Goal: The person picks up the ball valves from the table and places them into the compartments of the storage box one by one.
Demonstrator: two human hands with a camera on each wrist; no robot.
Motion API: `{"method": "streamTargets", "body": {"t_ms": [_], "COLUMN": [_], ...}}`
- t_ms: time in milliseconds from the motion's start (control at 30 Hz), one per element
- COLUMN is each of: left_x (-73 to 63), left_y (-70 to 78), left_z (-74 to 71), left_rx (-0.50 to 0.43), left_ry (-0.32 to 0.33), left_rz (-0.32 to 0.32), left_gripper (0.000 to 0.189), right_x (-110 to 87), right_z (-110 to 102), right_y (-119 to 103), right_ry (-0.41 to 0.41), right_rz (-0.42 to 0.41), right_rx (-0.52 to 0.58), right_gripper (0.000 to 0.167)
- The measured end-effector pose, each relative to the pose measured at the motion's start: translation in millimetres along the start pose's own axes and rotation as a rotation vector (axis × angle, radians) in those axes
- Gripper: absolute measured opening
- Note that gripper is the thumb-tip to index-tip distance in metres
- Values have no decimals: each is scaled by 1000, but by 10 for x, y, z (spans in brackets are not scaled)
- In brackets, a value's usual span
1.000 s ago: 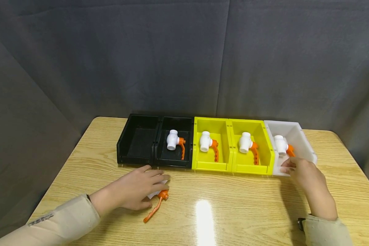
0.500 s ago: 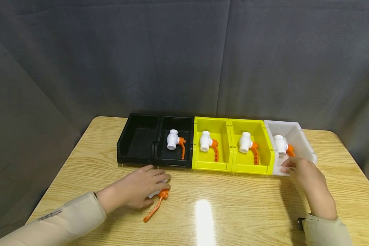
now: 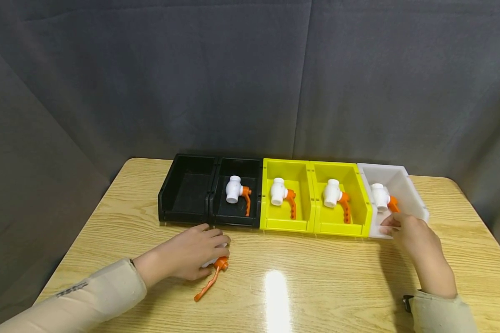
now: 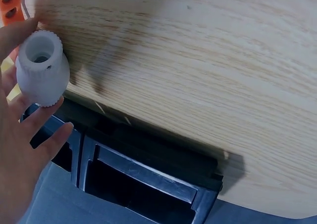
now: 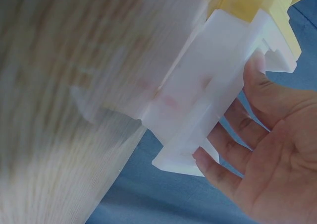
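Note:
In the head view, my left hand (image 3: 197, 252) holds a white ball valve (image 4: 44, 78) with an orange lever (image 3: 207, 284) close over the table in front of the black bins. The left wrist view has the thumb on one side of the valve body and the fingers on the other, its open socket showing. At the far right, my right hand (image 3: 416, 240) grips the front rim of the white bin (image 5: 188, 80), thumb and fingers at the edge. Another white valve (image 3: 380, 196) lies inside that bin, its orange lever partly hidden by the hand.
Joined in a row are a black bin (image 3: 185, 216) without a valve, a second black bin (image 3: 235, 220) and two yellow bins (image 3: 286, 225). Each of the latter three holds one white valve with an orange lever. A grey curtain (image 3: 233, 83) hangs behind the wooden table (image 3: 316, 277).
My left hand has shifted slightly, its fingers settling closer round the valve, and the forearm has moved a little to the right. The right hand and bins have stayed put.

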State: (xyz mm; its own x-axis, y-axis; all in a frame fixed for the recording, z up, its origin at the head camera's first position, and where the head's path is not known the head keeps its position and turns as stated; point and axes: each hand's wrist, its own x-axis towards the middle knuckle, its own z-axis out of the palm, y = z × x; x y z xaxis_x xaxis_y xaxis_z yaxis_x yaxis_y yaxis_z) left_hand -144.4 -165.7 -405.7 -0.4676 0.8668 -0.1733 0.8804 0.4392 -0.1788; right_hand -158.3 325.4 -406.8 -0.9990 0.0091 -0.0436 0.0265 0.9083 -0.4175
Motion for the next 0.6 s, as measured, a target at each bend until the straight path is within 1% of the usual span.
{"method": "streamTargets", "body": {"t_ms": [200,467,600], "left_x": [37,64,70], "left_y": [-5,4,21], "left_z": [20,21,21], "left_rx": [15,23,34], "left_ry": [55,63,90], "left_rz": [13,17,19], "left_gripper": [31,29,27], "right_x": [-9,-12,-11], "right_z": [1,3,4], "right_y": [4,2,8], "right_ry": [5,16,12], "right_rz": [-19,-29,-26], "right_rx": [-12,-13,-11], "right_gripper": [10,11,10]}}
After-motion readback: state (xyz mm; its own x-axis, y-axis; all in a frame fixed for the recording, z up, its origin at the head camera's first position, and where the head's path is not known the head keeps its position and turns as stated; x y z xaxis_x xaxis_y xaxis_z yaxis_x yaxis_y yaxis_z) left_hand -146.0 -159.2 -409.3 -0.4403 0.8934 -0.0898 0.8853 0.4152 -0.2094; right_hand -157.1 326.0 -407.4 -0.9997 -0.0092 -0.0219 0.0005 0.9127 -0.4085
